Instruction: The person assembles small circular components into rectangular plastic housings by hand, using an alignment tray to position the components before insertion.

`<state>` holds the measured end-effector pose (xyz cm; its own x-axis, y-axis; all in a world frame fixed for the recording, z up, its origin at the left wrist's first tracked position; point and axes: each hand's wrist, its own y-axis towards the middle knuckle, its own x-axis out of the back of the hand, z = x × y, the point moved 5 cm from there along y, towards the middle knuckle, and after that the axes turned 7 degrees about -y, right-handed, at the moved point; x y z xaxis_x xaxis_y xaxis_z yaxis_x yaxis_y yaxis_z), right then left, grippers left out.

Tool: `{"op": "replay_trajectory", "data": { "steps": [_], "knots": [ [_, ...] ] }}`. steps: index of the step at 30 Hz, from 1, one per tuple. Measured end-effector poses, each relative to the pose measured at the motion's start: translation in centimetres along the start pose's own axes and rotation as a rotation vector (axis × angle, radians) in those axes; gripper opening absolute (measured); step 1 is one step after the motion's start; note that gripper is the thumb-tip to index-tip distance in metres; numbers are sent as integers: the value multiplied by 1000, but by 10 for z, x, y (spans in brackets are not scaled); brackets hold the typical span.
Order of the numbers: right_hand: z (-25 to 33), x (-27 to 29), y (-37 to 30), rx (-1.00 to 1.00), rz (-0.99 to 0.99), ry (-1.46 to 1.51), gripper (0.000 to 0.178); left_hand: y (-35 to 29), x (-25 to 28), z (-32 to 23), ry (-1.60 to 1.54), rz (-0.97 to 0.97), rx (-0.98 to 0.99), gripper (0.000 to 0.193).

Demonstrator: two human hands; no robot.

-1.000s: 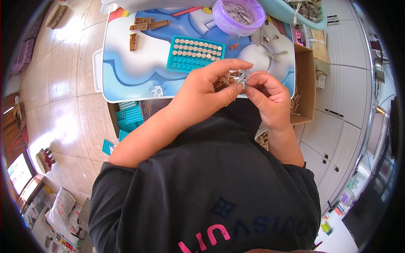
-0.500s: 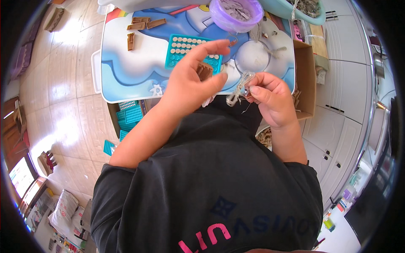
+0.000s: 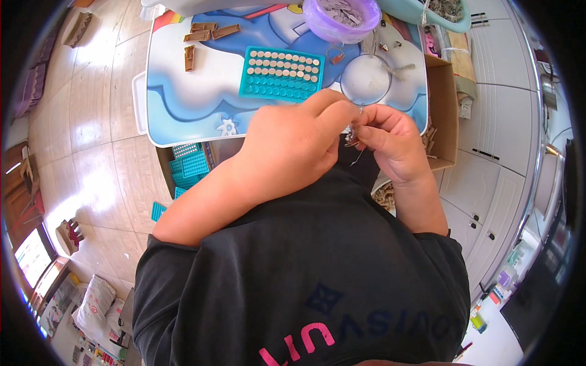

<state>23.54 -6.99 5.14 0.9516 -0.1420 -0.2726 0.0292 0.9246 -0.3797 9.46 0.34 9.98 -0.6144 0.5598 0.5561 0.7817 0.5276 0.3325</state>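
Observation:
My left hand (image 3: 296,143) is closed, back upward, and its curled fingertips meet those of my right hand at the table's near edge. What lies inside its fingers is hidden. My right hand (image 3: 394,143) pinches a bundle of thin wire, mostly covered by my fingers; a small shiny metal part (image 3: 351,137) shows between the hands, with a thin wire end (image 3: 356,159) hanging below. Beyond my left hand lies a teal tray (image 3: 278,90) with rows of pale round discs in its far part and bare round pockets in its near rows.
The cloud-patterned table (image 3: 195,85) carries several brown plastic casings (image 3: 197,36), a purple basin (image 3: 309,21) of grey strips, and a small orange-brown piece on a wire (image 3: 336,57). A cardboard box (image 3: 444,110) stands at right. More teal trays (image 3: 192,165) sit below the table's left side.
My left hand has moved right and closed, from spread fingers with a brown casing showing between them, to meet my right hand. The looped wire bundle is now mostly covered.

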Motion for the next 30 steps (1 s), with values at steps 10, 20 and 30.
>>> {"op": "replay_trajectory", "data": {
  "steps": [10, 20, 30],
  "knots": [
    [5, -3, -3, 8, -7, 48, 16, -5, -4, -3, 150, -78, -228, 19],
    [12, 1, -5, 38, -25, -62, 20, -3, -1, -3, 116, -96, -230, 20],
    [20, -1, -7, 378, -127, -278, 15, 1, -6, 15, -319, 22, 207, 9]
  ]
}}
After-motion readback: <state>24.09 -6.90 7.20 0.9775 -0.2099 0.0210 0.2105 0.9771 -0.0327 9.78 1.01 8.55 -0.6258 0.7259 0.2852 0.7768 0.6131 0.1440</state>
